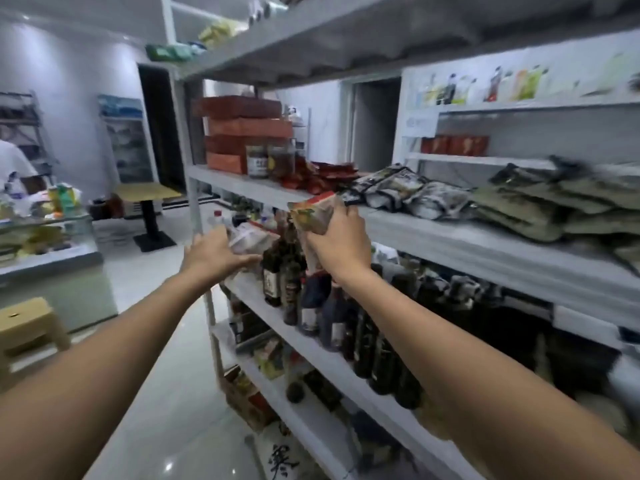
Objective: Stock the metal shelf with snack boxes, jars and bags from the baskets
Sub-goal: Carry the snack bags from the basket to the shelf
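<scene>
In front of the metal shelf (242, 187), both arms are stretched forward. The right hand (341, 237) is raised, its back to the camera, fingers curled round a red-and-orange snack bag (313, 211) held upright at the middle tier's edge. The left hand (213, 252) is extended lower, fingers straight, seemingly touching a pale wrapped bag (247, 237) beside dark bottles (273, 278); contact is blurred.

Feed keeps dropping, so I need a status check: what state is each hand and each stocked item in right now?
right hand: gripping a snack bag, raised at the metal shelf edge.
left hand: fingers spread against a clear bag.
jars: upright beside the red boxes.
red boxes: stacked.
dark bottles: upright in rows.
grey-green bags: lying flat, piled.
</scene>
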